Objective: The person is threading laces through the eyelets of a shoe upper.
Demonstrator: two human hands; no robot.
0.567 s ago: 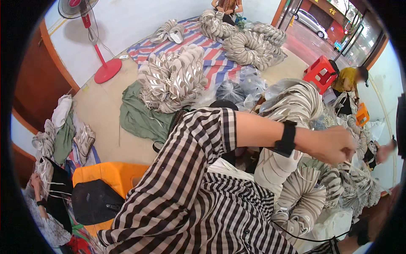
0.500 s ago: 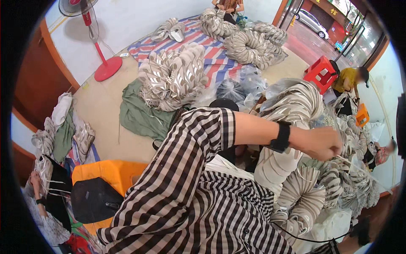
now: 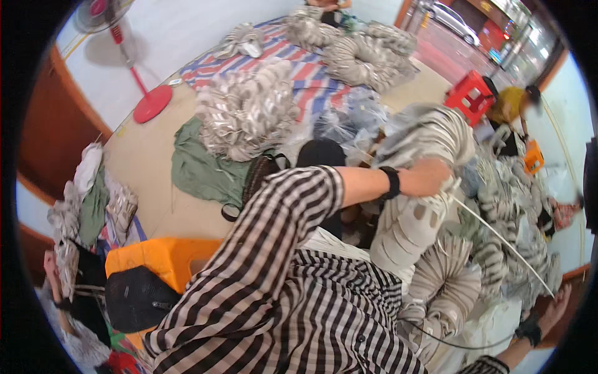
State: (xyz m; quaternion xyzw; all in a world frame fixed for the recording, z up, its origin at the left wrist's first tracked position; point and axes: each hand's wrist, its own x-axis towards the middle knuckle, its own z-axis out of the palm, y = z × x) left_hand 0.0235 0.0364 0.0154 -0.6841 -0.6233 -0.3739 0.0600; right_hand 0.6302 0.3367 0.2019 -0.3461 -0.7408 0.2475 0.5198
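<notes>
My left hand [image 3: 427, 177] is closed at the edge of a thick bundle of nested pale shoe uppers [image 3: 408, 234] in front of me. A thin white cord [image 3: 502, 240] comes from beside its fingers and runs straight and taut down to the far lower right. There my right hand [image 3: 552, 310], blurred near the rim of the view, grips the cord's other end with some fingers stretched out. Black bands circle both wrists. Below the left hand, a further coil of beige uppers [image 3: 443, 280] lies close by. The left palm and fingertips are partly hidden.
Large bundles of uppers [image 3: 246, 112] stand on a striped sheet [image 3: 314, 93] and a green cloth [image 3: 202, 162]. Piles of uppers [image 3: 511, 212] crowd the right. An orange stool [image 3: 165, 255], a red stool [image 3: 470, 96] and a fan base [image 3: 152, 105] stand around. Other people sit nearby.
My left hand has drawn back left and up to the bundle. My right hand has swung out and up to the right, and the cord between them now shows longer.
</notes>
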